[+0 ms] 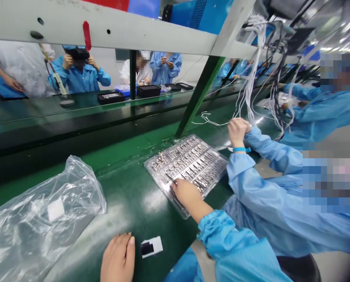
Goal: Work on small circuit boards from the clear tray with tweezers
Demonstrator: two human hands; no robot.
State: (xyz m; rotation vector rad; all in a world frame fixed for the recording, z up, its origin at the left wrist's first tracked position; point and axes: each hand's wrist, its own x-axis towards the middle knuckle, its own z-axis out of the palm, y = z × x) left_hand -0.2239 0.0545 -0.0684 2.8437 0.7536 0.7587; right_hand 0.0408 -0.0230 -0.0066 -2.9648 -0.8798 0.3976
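Observation:
My right hand (pixel 187 193) is closed around dark tweezers (pixel 171 179), whose tips point over the near left part of a clear plastic tray (pixel 182 210). Rows of small metal parts (pixel 194 167) fill the tray, with a looser heap in its far left corner. Flat on the green table lies my left hand (pixel 118 256), fingers resting close together with nothing seen in them. Just right of it is a small white card (pixel 157 244) with a black patch.
A clear plastic bag (pixel 83 196) with a white label covers the left side. At right, a co-worker's hands (pixel 238 129) hold white wires (pixel 213 122). A green post (pixel 196 98) stands behind the tray. Black trays (pixel 110 98) and other people are across the line.

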